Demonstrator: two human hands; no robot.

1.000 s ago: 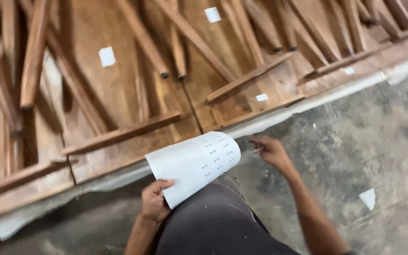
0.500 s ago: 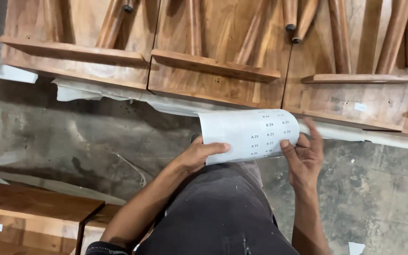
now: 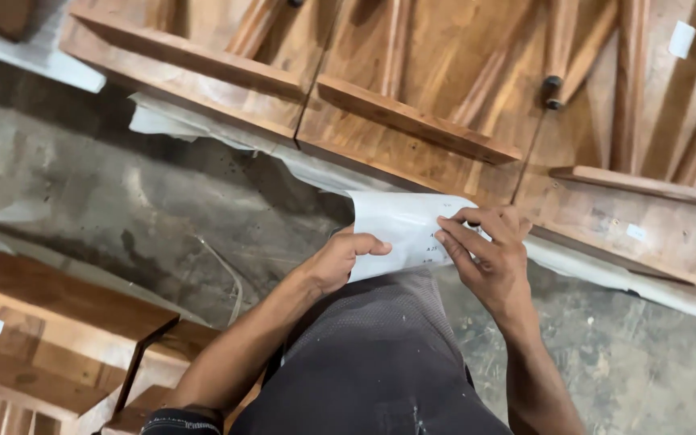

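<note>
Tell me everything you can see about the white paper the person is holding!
The sheet of paper is white and thin, with small dark print near its right side that is too tiny to read. It is curled rather than flat, bending over at the top. Both hands hold it in front of the person's body: the left hand pinches its lower left edge, and the right hand lies over its right part with fingers spread on it. It hangs above the concrete floor, near the wooden furniture pieces.

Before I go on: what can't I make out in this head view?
- Sheet of paper: print too small and blurred; right hand covers its right edge, left hand its lower left corner.
- Upturned wooden tables: cut off by the top and right edges.
- White tag: too small to read.
</note>
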